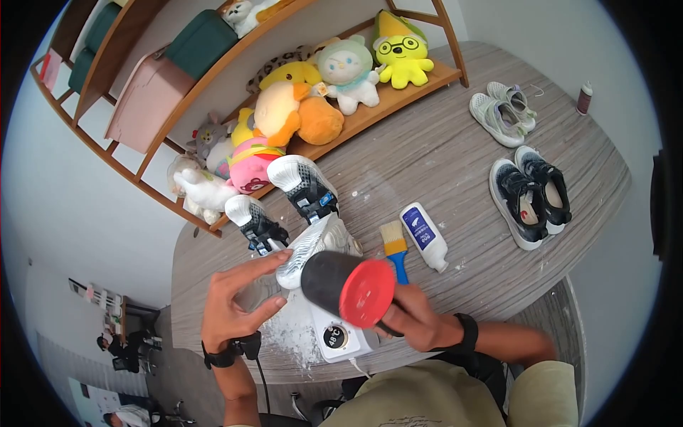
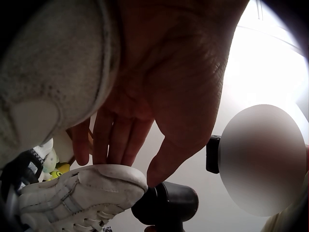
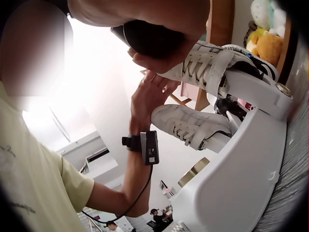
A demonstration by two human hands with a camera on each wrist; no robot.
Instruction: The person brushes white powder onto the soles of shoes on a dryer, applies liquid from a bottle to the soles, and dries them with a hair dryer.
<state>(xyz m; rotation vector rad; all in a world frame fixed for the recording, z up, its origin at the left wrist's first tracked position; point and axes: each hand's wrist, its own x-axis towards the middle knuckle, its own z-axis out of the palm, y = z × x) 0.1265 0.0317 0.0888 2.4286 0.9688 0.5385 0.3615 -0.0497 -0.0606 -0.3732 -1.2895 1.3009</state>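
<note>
My right hand [image 1: 420, 320] grips the handle of a black hair dryer [image 1: 327, 281] with a red round end. The dryer's barrel overlaps a white sneaker [image 1: 309, 249] in the head view. My left hand [image 1: 238, 295] spreads its fingers at that sneaker's toe and sole, thumb held apart. A second white sneaker [image 3: 188, 123] sits lower on the white shoe dryer [image 3: 227, 174], whose display [image 1: 334, 336] reads 48°C. Two black sneakers, one [image 1: 309, 188] larger in view than the other [image 1: 257, 224], are mounted on its far side, soles up.
A blue-handled brush [image 1: 395, 245] and a white bottle [image 1: 425, 236] lie to the right on the table. Farther right stand black shoes [image 1: 530, 196], pale shoes [image 1: 502, 114] and a small bottle [image 1: 584, 99]. White powder [image 1: 295, 334] covers the near table; plush toys [image 1: 348, 75] fill a shelf behind.
</note>
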